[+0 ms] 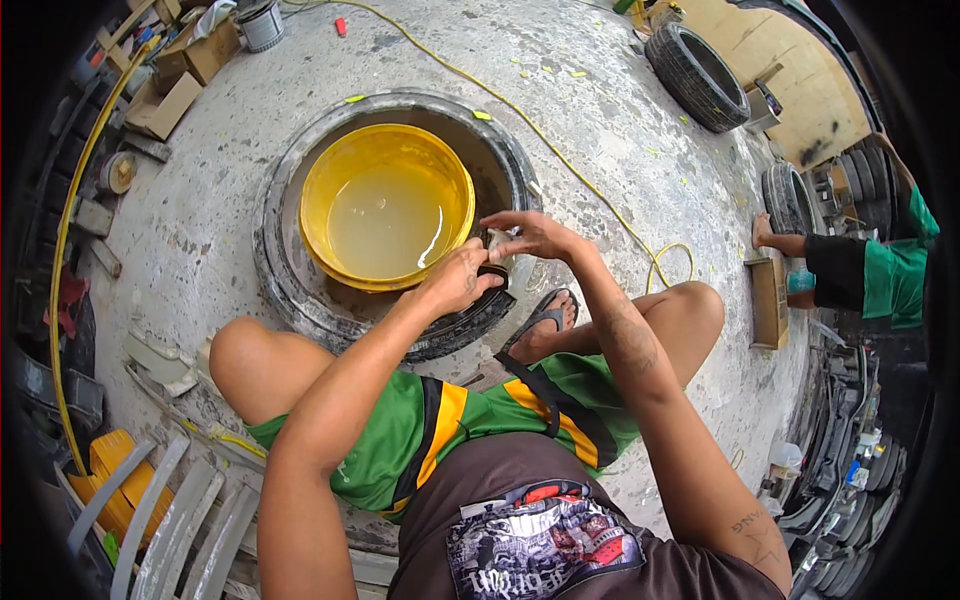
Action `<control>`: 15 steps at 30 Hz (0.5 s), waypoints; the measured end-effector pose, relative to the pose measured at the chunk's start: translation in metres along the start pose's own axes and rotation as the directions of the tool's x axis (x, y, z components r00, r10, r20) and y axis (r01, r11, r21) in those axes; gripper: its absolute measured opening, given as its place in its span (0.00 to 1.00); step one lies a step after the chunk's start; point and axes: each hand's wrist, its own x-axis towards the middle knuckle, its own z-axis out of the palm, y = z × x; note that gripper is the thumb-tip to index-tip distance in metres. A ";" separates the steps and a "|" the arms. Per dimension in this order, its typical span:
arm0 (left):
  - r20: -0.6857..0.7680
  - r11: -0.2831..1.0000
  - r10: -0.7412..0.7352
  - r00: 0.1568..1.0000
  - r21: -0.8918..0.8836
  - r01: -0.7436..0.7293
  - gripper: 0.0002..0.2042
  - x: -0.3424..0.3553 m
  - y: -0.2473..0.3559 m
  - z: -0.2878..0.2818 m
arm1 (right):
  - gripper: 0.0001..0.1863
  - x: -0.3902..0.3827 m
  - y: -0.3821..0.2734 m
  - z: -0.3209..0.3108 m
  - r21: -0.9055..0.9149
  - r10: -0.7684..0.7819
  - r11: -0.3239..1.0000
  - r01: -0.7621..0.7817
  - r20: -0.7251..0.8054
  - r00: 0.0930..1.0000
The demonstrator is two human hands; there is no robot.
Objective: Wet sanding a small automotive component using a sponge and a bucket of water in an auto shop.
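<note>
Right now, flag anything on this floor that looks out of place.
Bright yellow scraps lie scattered on the grey floor like stray litter, and a yellow hose or cord runs loosely across it, seemingly easy to trip over.

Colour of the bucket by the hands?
Yellow bucket, rim and inner wall alike; shows best in the head view.

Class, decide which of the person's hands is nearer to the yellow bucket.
Left. In the picture, the left hand overlaps the lower-right edge of the yellow bucket; the right hand is farther right, just beyond its rim.
</note>
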 end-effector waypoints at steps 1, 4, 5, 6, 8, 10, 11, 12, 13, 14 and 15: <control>0.011 1.000 0.025 1.000 0.006 -0.025 0.17 0.000 0.004 -0.001 | 0.39 0.000 0.003 -0.006 -0.001 0.002 1.000 -0.002 -0.013 1.000; 0.000 0.999 0.049 0.999 0.003 -0.049 0.15 -0.007 0.016 -0.008 | 0.39 0.006 -0.002 -0.010 -0.139 -0.025 0.989 0.059 0.233 0.972; 0.034 0.996 0.085 0.996 -0.010 -0.085 0.15 -0.007 0.018 -0.011 | 0.40 0.003 0.003 -0.012 -0.121 -0.068 0.987 0.102 0.259 0.964; 0.069 0.992 0.121 0.990 -0.029 -0.119 0.14 -0.007 0.021 -0.016 | 0.40 0.001 0.007 -0.014 -0.100 -0.107 0.985 0.141 0.285 0.952; 0.066 0.992 0.114 0.991 -0.054 -0.110 0.14 -0.010 0.028 -0.028 | 0.36 -0.007 0.012 -0.009 -0.053 -0.150 0.985 0.167 0.238 0.960; 0.202 0.995 0.082 0.976 -0.065 -0.070 0.13 -0.013 0.031 -0.043 | 0.27 -0.009 0.016 -0.004 -0.024 0.043 0.999 -0.037 0.293 0.955; 0.222 0.998 0.042 0.974 -0.050 -0.032 0.13 -0.019 0.038 -0.056 | 0.23 -0.012 0.006 0.001 -0.088 0.035 0.996 -0.013 0.258 0.965; 0.209 0.999 0.022 0.978 -0.048 -0.012 0.13 -0.025 0.044 -0.070 | 0.23 -0.016 -0.008 0.003 -0.086 0.023 0.996 0.001 0.278 0.960; 0.141 0.996 0.088 0.986 -0.045 -0.083 0.12 -0.027 0.050 -0.084 | 0.23 -0.022 -0.020 -0.001 -0.023 -0.021 0.999 0.027 0.208 0.978; 0.075 0.987 0.156 0.985 -0.036 -0.154 0.12 -0.030 0.058 -0.100 | 0.23 -0.027 -0.027 -0.009 0.042 -0.059 0.998 0.054 0.132 0.989; -0.012 0.994 0.106 0.994 -0.009 -0.106 0.11 -0.032 0.066 -0.116 | 0.24 -0.028 -0.027 -0.018 0.045 -0.044 0.998 0.041 0.075 0.996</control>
